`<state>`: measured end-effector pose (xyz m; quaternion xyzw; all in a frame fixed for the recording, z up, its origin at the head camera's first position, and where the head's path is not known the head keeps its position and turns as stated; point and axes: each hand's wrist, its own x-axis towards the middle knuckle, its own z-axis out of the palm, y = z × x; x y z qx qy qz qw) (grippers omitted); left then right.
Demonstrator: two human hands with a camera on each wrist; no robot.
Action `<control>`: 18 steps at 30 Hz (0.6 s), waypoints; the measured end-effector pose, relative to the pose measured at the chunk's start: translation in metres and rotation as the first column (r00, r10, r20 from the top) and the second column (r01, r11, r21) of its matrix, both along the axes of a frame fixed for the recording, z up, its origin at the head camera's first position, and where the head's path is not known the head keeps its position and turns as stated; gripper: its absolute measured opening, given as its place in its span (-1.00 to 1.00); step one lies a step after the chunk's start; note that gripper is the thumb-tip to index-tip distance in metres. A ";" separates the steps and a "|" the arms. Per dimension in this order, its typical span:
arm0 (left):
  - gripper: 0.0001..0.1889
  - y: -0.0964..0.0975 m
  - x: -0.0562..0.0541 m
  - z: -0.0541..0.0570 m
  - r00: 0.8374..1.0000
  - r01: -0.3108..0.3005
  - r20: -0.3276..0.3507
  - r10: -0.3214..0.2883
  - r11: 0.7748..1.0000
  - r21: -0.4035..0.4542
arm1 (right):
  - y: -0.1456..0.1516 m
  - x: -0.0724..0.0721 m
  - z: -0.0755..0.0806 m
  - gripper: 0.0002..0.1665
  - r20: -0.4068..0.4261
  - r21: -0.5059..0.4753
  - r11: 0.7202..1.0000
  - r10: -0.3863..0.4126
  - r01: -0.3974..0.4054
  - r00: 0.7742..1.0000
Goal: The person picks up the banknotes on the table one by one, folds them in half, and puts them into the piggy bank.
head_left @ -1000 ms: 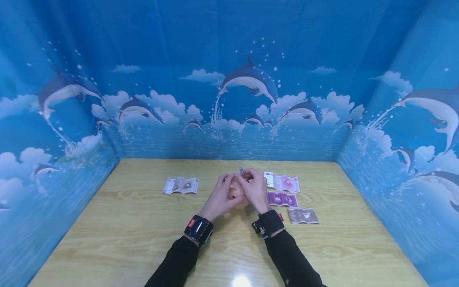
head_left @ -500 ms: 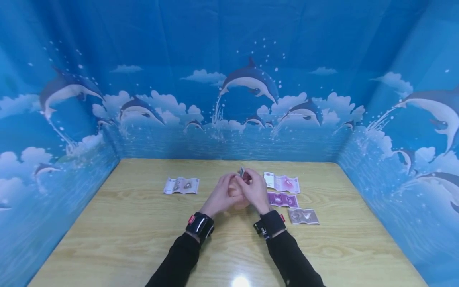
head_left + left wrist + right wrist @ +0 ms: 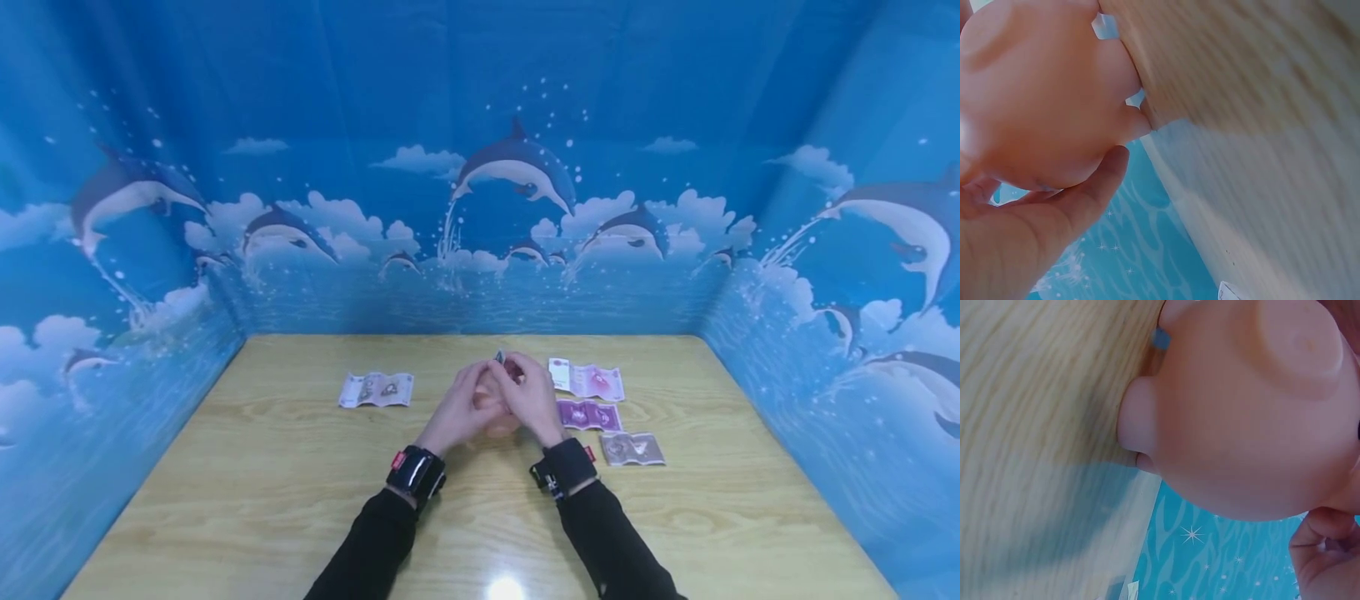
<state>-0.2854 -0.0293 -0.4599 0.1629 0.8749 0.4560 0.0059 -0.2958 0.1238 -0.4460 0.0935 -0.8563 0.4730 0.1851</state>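
A pink piggy bank stands on the table between my hands, its short feet seen in both wrist views and its snout in the right wrist view. My left hand holds the left side of the bank, with the thumb laid along its front. Over the top, my right hand pinches a small folded banknote, whose end pokes up above the fingertips. The slot and the lower part of that note are hidden by the fingers. In the right wrist view, curled fingers show beside the piggy bank.
On the wooden table, a pale purple banknote lies to the left. To the right lie a pink banknote, a magenta banknote and a grey-brown banknote. A dolphin-print curtain encloses the back and sides.
The left thumb has shifted up over the bank's eye, which showed a second ago. The folded note's visible end sits slightly lower. Right hand stays at the top; the flat notes have not moved.
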 end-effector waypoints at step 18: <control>-0.04 -0.002 0.000 -0.002 0.999 0.038 0.014 -0.039 0.999 0.029 | -0.001 0.002 0.002 -0.62 0.017 -0.033 0.999 -0.006 0.006 1.000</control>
